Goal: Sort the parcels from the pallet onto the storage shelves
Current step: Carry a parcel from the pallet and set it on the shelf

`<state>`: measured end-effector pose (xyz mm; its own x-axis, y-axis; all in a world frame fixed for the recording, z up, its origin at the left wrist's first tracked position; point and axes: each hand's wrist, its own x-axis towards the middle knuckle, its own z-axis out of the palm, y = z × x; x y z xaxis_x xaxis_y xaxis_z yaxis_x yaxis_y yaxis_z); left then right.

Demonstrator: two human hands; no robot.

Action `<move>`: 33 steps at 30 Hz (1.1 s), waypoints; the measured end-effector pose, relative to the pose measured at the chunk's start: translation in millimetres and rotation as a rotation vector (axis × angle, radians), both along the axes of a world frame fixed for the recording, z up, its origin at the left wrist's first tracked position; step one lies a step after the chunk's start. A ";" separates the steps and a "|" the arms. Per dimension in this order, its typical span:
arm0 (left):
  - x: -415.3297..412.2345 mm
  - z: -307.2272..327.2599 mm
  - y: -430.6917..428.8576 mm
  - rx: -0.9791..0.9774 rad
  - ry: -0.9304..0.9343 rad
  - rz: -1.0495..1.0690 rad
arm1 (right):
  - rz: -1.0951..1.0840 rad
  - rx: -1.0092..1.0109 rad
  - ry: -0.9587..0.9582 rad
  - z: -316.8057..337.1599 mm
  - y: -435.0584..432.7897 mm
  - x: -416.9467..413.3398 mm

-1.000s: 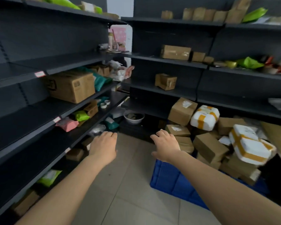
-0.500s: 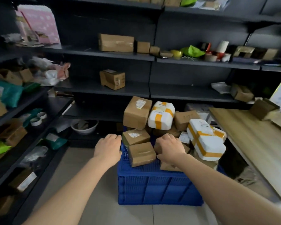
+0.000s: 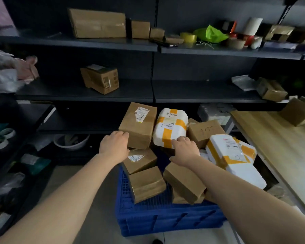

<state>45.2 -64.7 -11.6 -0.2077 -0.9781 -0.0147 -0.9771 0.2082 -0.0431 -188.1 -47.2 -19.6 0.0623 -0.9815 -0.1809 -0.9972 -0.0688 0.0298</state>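
Left hand touching the stiff cardboard box at its lower corner, right hand resting on the softer white parcel, neither clasping; both probably light

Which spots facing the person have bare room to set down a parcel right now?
Middle shelf: a long bare stretch between the lone brown box and the white packet. The wooden table on the right is bare at its near part. Crowded: the top shelf, with boxes and tape rolls, and the blue crate.

Bowl, tape rolls, wooden table
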 end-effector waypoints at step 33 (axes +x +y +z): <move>25.9 -173.5 -277.6 0.413 0.945 0.496 | -0.567 -0.050 -0.803 -172.8 -236.1 79.8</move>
